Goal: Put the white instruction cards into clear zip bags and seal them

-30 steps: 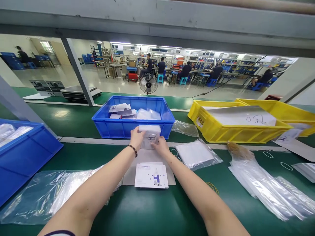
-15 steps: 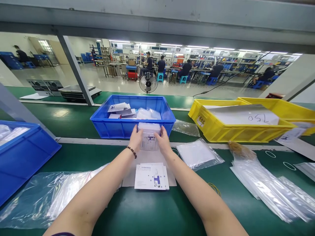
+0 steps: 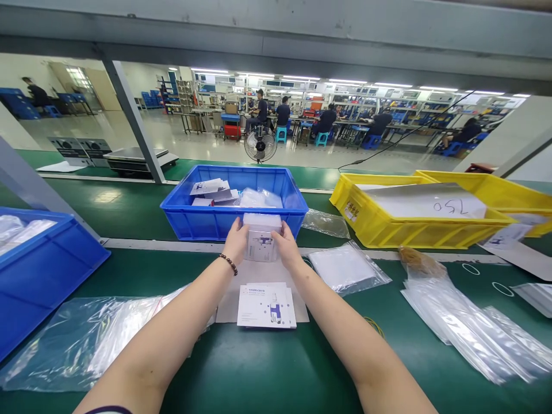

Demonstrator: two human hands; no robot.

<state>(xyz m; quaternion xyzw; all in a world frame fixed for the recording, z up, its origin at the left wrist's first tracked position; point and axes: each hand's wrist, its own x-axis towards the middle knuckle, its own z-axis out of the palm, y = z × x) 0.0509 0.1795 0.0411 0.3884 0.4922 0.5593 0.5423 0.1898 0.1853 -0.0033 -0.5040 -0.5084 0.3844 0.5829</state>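
Between my two hands stands a stack of printed booklets (image 3: 261, 246), white with a blue device picture on the face towards me. My left hand (image 3: 237, 241) grips its left side and my right hand (image 3: 285, 243) its right side, fingers closed on the edges. The stack is upright at the near wall of a blue bin (image 3: 196, 223). In that bin lie loose booklets (image 3: 211, 190) and clear plastic bags (image 3: 259, 198). Nearer to me, a few more booklets (image 3: 266, 306) lie flat on a pale sheet (image 3: 226, 305).
Clear plastic bags (image 3: 125, 328) lie left, beside a second blue bin (image 3: 47, 264). On the right are a bagged white stack (image 3: 349, 267), long clear bags (image 3: 457, 319), rubber bands (image 3: 374, 326) and yellow bins (image 3: 388, 233). A fan (image 3: 260, 146) stands behind; people sit at far benches.
Both hands still hold the booklet stack in nearly the same place at the bin's near wall. The whole view has shifted very slightly.
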